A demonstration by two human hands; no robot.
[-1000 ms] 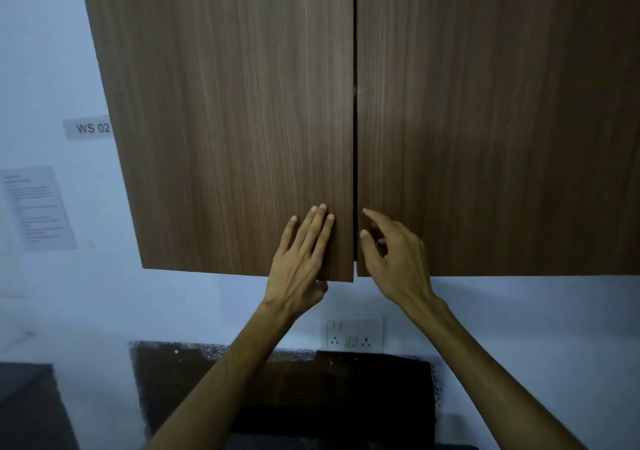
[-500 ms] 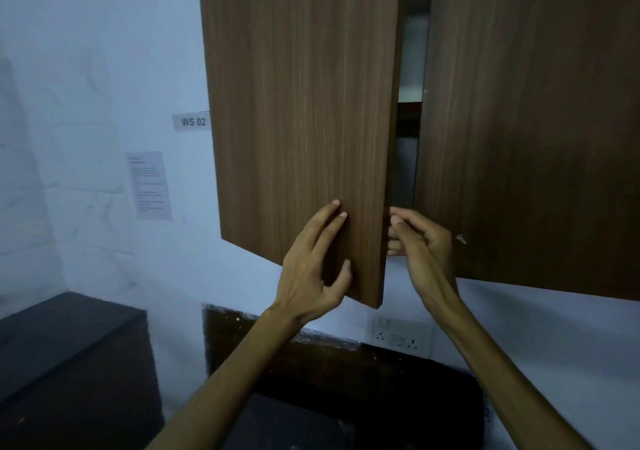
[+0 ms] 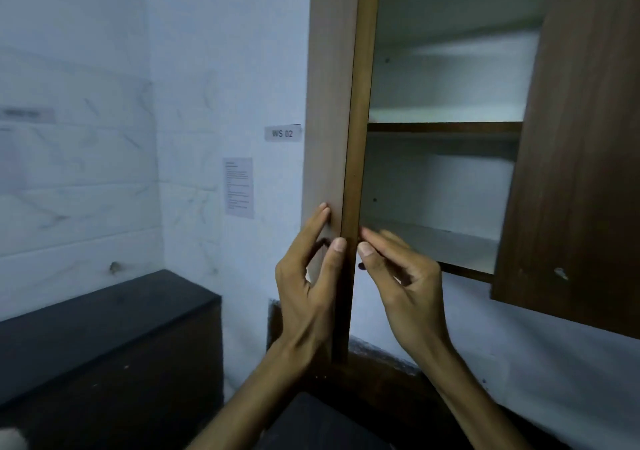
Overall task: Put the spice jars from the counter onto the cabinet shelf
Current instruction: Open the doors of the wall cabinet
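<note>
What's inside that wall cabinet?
The cabinet shows two bare pale shelves and no jars. The right door, only partly open, covers the right portion, so what sits there cannot be seen.

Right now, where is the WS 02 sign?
In the head view, the WS 02 sign is on the white wall, just left of the open left cabinet door.

Wall label (image 3: 283,133) reads "WS 02"; paper notice (image 3: 238,188) print illegible.

Matt wood-grain cabinet door (image 3: 329,103); white shelf (image 3: 443,117) interior.
</note>
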